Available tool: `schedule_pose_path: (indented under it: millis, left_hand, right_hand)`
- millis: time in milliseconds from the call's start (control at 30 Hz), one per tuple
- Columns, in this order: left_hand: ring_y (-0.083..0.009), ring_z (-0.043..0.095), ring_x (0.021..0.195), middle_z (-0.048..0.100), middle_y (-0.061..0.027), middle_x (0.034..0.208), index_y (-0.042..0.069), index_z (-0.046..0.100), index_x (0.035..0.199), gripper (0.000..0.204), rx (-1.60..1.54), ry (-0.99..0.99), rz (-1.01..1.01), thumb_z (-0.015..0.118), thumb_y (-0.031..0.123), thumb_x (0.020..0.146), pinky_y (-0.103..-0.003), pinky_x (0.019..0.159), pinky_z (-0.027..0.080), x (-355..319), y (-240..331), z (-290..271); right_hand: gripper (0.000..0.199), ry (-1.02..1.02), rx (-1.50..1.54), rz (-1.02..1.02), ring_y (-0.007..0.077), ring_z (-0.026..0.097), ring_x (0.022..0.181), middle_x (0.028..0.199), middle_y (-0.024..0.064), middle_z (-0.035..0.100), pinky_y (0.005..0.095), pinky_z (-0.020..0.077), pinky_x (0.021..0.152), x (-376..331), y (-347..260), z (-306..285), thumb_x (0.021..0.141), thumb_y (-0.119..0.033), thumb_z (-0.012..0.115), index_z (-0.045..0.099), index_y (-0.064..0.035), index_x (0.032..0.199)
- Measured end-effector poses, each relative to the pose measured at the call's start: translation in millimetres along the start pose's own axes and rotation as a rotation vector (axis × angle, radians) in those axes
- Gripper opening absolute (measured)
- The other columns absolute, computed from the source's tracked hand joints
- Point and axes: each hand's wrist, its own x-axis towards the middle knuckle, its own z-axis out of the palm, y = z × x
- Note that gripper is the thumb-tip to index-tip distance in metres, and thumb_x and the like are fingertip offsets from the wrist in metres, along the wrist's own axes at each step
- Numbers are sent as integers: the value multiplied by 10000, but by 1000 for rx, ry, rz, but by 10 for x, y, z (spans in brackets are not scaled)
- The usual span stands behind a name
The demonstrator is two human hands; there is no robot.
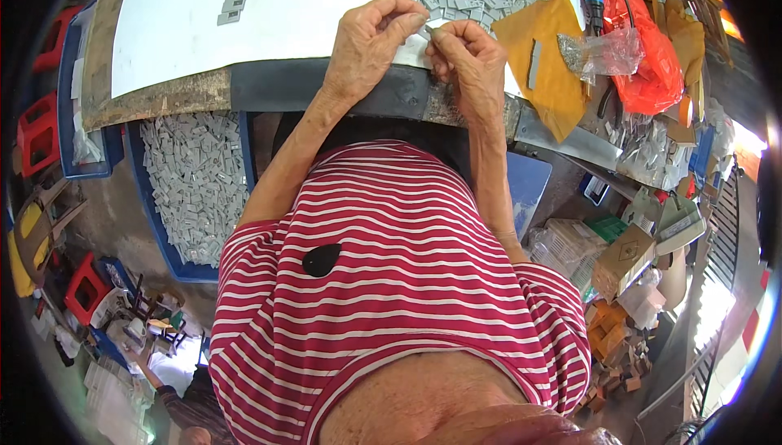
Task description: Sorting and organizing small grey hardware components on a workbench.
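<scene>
Grey small plates fill the blue crate [155,225] under the table [244,13]. Both hands, left hand [371,41] and right hand [472,62], pinch one tiny grey piece [429,31] between fingertips; too small to tell its direction.

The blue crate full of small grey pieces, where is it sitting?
In the head view, the blue crate sits low on the person's left, under the table edge, beside the left arm.

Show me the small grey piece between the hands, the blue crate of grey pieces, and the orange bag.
small grey piece [429,29], head view, its middle.
blue crate [153,229], head view, lower rim.
orange bag [652,70], head view, its bulge.
</scene>
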Motion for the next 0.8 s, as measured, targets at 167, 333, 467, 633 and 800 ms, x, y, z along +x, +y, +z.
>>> schedule_pose_path:
  millis: [167,333,467,633,800]
  left_hand:
    - [-38,467,610,552,29,682,49,630,894,173,-12,6,-11,565,199,840,-166,552,388,2,-19,0]
    - [-31,452,595,539,33,669,40,627,890,171,-26,8,-24,566,192,839,-161,536,375,0,-38,0]
    - [-26,443,590,532,37,664,32,622,883,169,-52,4,-31,566,185,839,-156,526,364,5,-54,2]
    - [-20,441,591,525,40,660,25,618,881,168,-79,7,-61,565,180,840,-153,524,362,9,-49,3]
    - [-62,509,626,575,-16,692,-2,613,883,199,-101,0,-90,574,183,821,-188,566,429,15,-70,-17]
  right_hand:
    - [105,-23,-5,38,59,445,483,667,67,575,169,336,424,6,-3,-10,801,-89,585,548,7,821]
    - [111,-31,-4,51,63,470,494,663,63,580,172,359,432,15,-4,-4,800,-101,579,560,8,814]
    - [117,-35,54,50,70,491,502,665,65,584,177,383,441,18,17,13,799,-98,565,567,15,828]
    - [123,-2,101,55,74,494,503,667,70,582,181,388,443,15,23,59,803,-86,554,559,24,859]
    - [120,-1,122,23,74,498,503,663,71,581,181,389,436,35,14,92,804,-70,548,557,28,874]
